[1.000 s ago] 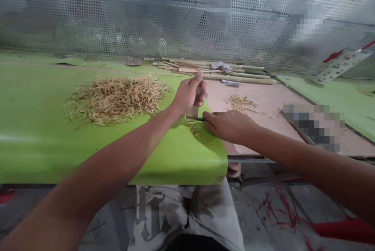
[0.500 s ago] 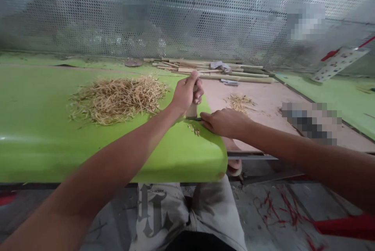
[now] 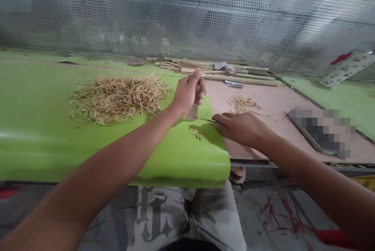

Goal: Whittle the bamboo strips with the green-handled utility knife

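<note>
My left hand [image 3: 190, 90] is closed round a flat, pale piece [image 3: 192, 113], whose lower end shows below the fingers over the green sheet [image 3: 175, 157]. In my right hand [image 3: 237, 126] is a thin dark blade [image 3: 207, 120], pointing left, its tip close to the lower end of the pale piece. Small tan scraps [image 3: 195, 131] lie on the sheet just below. Left of my left hand is a large heap of thin, dry, straw-coloured strands [image 3: 121, 100].
Pale sticks [image 3: 249, 79] lie along the back by a perforated metal screen [image 3: 175, 20]. A smaller heap of bits [image 3: 245, 104] is on the pinkish board [image 3: 275, 98]. A phone-like object [image 3: 313, 133] lies at right, and a patterned cylinder [image 3: 347, 67] behind it.
My right hand has moved right with the blade, away from the pale piece. My left hand keeps its grip. The view has shifted slightly.
</note>
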A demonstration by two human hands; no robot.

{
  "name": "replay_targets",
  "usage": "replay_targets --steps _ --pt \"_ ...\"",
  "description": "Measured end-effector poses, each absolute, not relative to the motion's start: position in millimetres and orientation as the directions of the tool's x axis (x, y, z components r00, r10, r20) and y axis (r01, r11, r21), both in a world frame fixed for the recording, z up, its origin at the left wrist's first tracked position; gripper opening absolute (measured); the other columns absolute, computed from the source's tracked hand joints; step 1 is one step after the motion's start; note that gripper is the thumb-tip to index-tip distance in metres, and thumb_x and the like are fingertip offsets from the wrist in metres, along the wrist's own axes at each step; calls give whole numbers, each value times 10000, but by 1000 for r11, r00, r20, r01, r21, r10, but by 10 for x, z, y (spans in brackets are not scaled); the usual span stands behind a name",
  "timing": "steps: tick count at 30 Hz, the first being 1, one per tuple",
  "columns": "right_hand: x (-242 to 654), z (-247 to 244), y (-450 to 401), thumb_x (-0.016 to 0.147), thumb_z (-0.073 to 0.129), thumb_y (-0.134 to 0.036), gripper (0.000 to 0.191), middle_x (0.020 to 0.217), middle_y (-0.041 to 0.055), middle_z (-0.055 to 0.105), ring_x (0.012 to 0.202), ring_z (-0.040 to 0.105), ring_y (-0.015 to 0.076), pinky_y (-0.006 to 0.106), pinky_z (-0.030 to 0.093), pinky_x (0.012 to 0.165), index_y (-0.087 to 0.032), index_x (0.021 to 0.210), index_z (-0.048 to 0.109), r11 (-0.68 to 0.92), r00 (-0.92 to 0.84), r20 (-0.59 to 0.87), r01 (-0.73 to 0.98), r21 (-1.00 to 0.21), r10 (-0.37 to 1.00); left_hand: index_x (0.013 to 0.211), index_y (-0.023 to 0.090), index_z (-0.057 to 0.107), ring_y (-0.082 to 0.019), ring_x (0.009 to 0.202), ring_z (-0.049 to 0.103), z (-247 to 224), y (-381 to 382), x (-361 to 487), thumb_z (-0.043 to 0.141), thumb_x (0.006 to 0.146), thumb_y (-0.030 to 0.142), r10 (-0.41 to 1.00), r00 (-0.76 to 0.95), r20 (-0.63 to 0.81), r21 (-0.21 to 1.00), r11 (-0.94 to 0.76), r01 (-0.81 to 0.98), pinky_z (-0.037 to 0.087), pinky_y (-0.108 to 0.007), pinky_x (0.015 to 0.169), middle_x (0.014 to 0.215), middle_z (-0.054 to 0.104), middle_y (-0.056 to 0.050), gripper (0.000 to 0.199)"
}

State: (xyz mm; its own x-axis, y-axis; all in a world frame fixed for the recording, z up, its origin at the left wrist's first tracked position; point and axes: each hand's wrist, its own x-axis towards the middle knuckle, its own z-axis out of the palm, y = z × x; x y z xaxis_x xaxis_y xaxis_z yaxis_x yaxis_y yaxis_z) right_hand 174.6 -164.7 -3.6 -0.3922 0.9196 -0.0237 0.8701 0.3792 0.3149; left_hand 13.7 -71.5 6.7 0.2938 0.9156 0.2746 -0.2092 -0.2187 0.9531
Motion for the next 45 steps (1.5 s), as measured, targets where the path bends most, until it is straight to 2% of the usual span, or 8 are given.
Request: replay_targets --steps 5,7,13,18,22,27,39,45 --pt "1721 -76 -1660 943 307 -288 309 934 88 635 737 587 182 270 256 539 -179 1083 560 346 -375 50 892 290 926 647 182 509 -42 384 460 67 -732 132 390 857 607 908 317 273 958 -226 -178 361 -197 402 481 490 23 488" --pt "1691 -92 -1646 948 293 -282 315 928 95 638 729 586 181 275 243 532 -168 1066 562 342 -373 67 899 275 926 647 183 510 -50 392 475 68 -723 131 396 854 609 910 321 262 961 -215 -176 373 -204 409 492 513 16 487" --pt "1663 -59 -1570 963 256 -420 405 865 84 674 626 573 175 283 179 492 -182 1003 583 279 -309 112 934 223 944 596 187 505 -72 441 521 44 -631 139 393 843 629 927 252 278 958 -248 -143 414 -231 466 539 558 -1 519" --pt "1590 -11 -1450 960 181 -513 541 801 92 691 618 579 193 268 205 512 -197 1007 618 244 -284 175 945 217 943 530 187 506 -70 482 509 25 -585 144 361 854 629 914 182 363 932 -355 -77 414 -236 542 538 557 -9 566" --pt "1525 -35 -1357 959 156 -523 578 783 103 696 633 591 204 269 241 540 -197 1057 624 238 -282 171 941 240 944 541 188 520 -78 500 498 36 -603 148 361 849 636 906 189 378 924 -382 -13 392 -234 543 536 560 -9 566" --pt "1524 -81 -1330 948 178 -537 593 746 98 696 621 591 208 275 249 538 -194 1032 654 231 -275 173 944 234 946 567 185 541 -75 476 468 35 -629 164 403 839 622 892 209 401 910 -414 19 345 -234 503 529 548 1 533" --pt "1529 -108 -1335 943 188 -527 591 741 97 690 625 598 218 279 247 529 -201 1013 676 235 -287 204 940 246 936 568 186 521 -74 464 457 42 -656 191 411 850 595 892 189 410 906 -422 21 332 -239 496 519 531 9 509" --pt "1529 -141 -1330 945 169 -538 608 717 84 682 594 591 204 272 259 525 -211 983 679 302 -348 141 914 272 927 561 189 524 -81 502 477 19 -628 170 394 855 601 867 163 470 878 -479 15 357 -242 526 538 547 0 523"
